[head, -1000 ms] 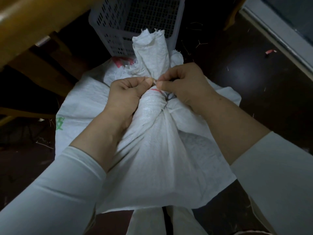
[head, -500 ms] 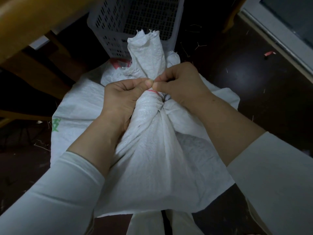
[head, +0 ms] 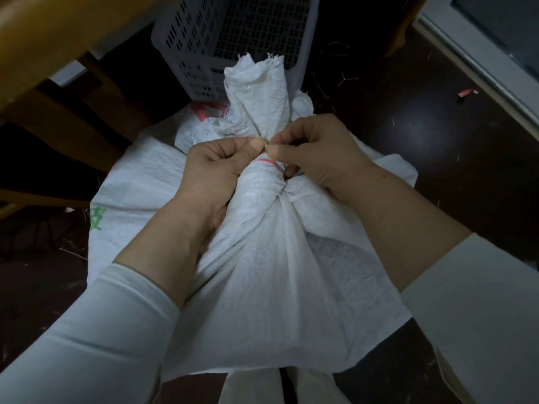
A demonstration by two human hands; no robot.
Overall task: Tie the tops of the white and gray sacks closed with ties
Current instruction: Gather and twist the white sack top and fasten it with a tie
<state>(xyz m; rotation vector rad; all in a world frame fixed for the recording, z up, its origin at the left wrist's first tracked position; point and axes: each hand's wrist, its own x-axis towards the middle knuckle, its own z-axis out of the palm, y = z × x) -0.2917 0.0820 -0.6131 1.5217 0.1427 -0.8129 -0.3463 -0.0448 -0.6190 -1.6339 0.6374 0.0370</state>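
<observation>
A white woven sack (head: 262,287) stands in front of me, its top gathered into a twisted neck with the loose end (head: 259,91) sticking up. A thin red tie (head: 269,162) circles the neck. My left hand (head: 215,167) and my right hand (head: 315,153) meet at the neck, thumbs and forefingers pinched together on the ends of the tie. The tie's ends are hidden between my fingertips. A second white sack (head: 131,193) with green and red print lies behind on the left.
A white perforated plastic basket (head: 233,39) stands just beyond the sack. Wooden furniture (head: 58,53) crosses the upper left. The dark floor (head: 423,141) at right carries scraps, among them a red piece (head: 466,92). A pale frame (head: 481,62) runs along the upper right.
Both hands stay pinched together at the sack's neck, with only small shifts of the fingers. The sack's loose top has swayed slightly.
</observation>
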